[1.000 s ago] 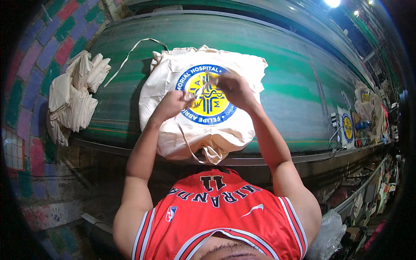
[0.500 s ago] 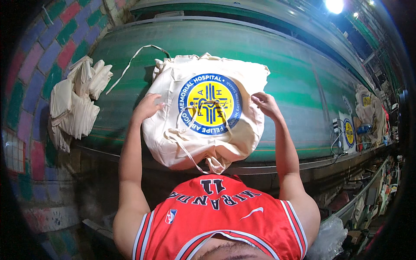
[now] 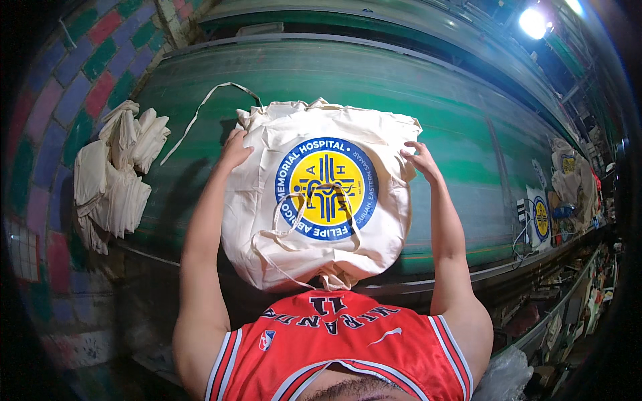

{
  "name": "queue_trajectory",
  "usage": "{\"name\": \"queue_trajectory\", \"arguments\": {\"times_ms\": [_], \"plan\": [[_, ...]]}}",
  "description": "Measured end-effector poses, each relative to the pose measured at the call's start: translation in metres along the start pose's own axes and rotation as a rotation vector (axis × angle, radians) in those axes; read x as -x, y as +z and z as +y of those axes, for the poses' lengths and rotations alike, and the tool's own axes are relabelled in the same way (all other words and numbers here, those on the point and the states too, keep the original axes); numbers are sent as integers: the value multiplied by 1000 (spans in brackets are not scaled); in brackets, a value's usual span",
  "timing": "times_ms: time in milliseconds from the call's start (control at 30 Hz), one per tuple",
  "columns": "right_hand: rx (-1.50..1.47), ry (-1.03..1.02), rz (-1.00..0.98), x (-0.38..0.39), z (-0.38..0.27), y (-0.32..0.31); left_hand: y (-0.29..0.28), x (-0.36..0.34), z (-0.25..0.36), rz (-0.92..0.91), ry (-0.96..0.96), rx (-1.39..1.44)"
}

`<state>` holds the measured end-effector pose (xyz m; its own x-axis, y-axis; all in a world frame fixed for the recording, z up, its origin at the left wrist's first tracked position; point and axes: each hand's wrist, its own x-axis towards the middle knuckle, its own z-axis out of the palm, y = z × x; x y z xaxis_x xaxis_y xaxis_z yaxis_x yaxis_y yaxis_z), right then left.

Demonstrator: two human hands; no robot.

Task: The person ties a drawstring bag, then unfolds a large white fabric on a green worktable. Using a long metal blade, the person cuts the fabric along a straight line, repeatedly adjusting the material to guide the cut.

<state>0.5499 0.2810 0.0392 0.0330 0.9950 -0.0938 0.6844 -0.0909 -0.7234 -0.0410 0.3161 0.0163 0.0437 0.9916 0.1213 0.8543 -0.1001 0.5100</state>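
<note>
A cream cloth drawstring bag point(image 3: 254, 200) lies bunched up in front of me, with a round blue and yellow print on its upper side. Thin cords loop over the print, and the gathered end lies close to my body. My left hand point(image 3: 235, 150) is at the bag's left edge, its fingers curled at the cloth with the thumb on top; some fingertips are hidden. Across from it, my right hand point(image 3: 421, 159) touches or hovers just at the right edge, thumb and fingers apart. I cannot tell whether other bags lie beneath.
Under the bag is a long green table point(image 3: 468, 180). Folded cream cloth point(image 3: 120, 177) is piled on the left beside a painted brick wall point(image 3: 83, 100). More printed cloth bags point(image 3: 575, 174) sit at the far right. A loose cord point(image 3: 194, 117) lies beyond my left hand.
Both hands have moved farther from me along the bag's sides. The left fingers have curled in at the edge. The whole view has tipped, so the bag appears lower.
</note>
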Motion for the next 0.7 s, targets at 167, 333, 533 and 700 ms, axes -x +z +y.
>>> {"name": "queue_trajectory", "arguments": {"times_ms": [167,333,533,700], "plan": [[138,23,19,-80,26,7,11,-67,24,-149,-95,-203],[64,162,-94,-141,41,19,26,-130,39,-279,-126,-321],[152,20,-218,-162,39,32,61,-171,19,-415,-156,-94],[-68,44,-424,-139,40,36,52,-168,3,-637,-140,106]]}}
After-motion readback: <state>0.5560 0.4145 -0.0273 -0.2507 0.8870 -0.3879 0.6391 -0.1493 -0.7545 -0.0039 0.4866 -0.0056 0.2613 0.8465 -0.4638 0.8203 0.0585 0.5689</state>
